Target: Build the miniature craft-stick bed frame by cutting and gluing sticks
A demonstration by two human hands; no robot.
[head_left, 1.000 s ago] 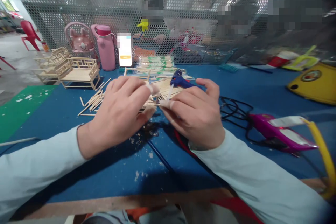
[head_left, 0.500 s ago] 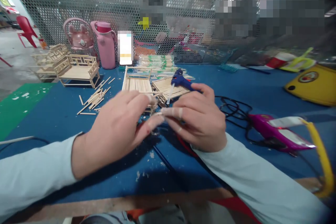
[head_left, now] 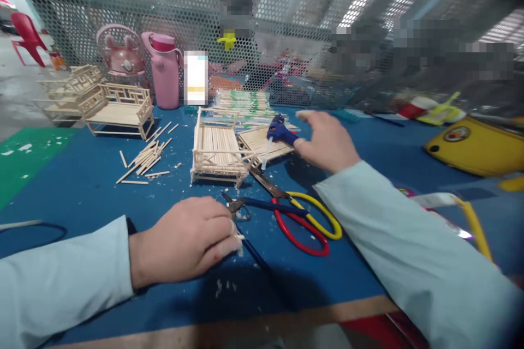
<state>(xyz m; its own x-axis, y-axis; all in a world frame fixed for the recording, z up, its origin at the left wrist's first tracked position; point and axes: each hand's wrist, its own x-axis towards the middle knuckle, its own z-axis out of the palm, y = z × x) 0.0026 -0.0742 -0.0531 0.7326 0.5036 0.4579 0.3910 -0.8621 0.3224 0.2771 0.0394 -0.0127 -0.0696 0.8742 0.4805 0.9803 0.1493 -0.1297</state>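
My left hand (head_left: 188,240) is closed in a pinch low over the table, with the pale end of a short wooden stick (head_left: 239,237) showing at its fingertips. At the blue glue gun (head_left: 281,130), my right hand (head_left: 329,142) has thumb and fingers spread around the handle end; whether the thumb touches it I cannot tell. Below the glue gun lie scissors with one red and one yellow handle (head_left: 336,229), crossed by blue-handled pliers (head_left: 262,204). A small wooden-stick bench (head_left: 216,147) stands in the middle, beside a flat stick panel (head_left: 262,142) under the glue gun.
Loose cut sticks (head_left: 149,161) lie left of centre. More finished miniature benches (head_left: 118,112) stand behind them. A pink bottle (head_left: 166,73), a lit phone (head_left: 195,79) and bagged sticks (head_left: 243,101) line the mesh. On the right is a yellow pouch (head_left: 483,144).
My hands have parted. The right moved up and away to the glue gun and opened; the left dropped lower, keeping its pinch. The scissors and pliers are now uncovered.
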